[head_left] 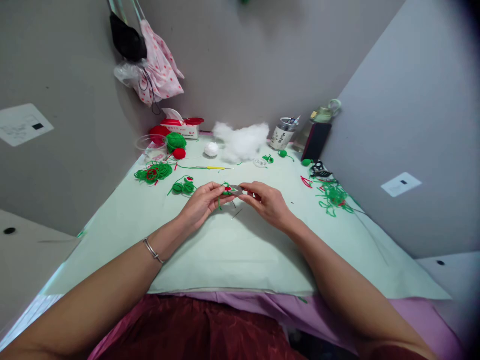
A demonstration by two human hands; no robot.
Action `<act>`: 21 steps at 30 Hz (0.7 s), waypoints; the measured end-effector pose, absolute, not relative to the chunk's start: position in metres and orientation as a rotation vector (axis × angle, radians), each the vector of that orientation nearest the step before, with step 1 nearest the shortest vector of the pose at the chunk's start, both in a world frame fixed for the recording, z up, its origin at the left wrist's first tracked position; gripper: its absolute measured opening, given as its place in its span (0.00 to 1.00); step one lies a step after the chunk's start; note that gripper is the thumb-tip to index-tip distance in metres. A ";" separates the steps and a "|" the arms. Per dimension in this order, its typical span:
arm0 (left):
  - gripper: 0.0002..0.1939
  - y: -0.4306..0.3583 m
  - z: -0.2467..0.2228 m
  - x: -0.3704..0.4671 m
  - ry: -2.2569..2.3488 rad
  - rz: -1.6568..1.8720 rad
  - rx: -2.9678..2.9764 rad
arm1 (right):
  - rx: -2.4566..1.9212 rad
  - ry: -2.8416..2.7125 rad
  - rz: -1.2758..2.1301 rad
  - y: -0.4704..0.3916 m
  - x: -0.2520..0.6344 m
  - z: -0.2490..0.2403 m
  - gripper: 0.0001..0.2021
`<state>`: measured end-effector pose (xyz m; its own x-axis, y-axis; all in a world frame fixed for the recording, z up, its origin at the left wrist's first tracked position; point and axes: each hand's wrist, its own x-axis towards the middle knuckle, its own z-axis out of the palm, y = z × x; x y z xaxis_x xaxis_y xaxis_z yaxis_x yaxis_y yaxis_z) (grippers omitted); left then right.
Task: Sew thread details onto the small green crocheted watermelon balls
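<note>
My left hand (205, 201) pinches a small red, white and green yarn piece (227, 189), with green strands hanging below the fingers. Close beside it on the right, my right hand (267, 201) is closed on a small dark grey object (237, 190) whose tip meets the yarn piece; its exact kind is too small to tell. A thin needle-like rod (237, 214) lies on the pale green cloth under the hands. Just left of my left hand are small green yarn balls (183, 187) with a red and white bit.
White stuffing (243, 142) lies at the back, beside a white yarn ball (211, 149). A yellow-handled hook (215, 168) is in front. Tangled green yarn lies left (154, 172) and right (335, 196). A pen tin (282, 136) and a bottle (321, 116) stand back right.
</note>
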<state>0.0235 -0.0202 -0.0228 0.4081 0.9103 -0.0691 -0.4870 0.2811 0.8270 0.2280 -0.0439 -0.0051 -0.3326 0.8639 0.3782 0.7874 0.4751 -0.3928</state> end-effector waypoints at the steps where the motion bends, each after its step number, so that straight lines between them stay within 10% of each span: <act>1: 0.04 -0.020 -0.023 0.023 0.610 1.015 0.816 | -1.363 -2.171 0.235 -0.044 0.228 -0.004 0.15; 21: 0.04 -0.020 -0.024 0.025 0.595 0.955 0.768 | -1.309 -2.302 -0.100 -0.051 0.224 -0.002 0.18</act>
<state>0.0245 -0.0198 -0.0244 0.4587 0.8813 -0.1135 -0.4909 0.3578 0.7943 0.2242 -0.0506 -0.0018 -0.4225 0.7896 0.4450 0.8253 0.5381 -0.1713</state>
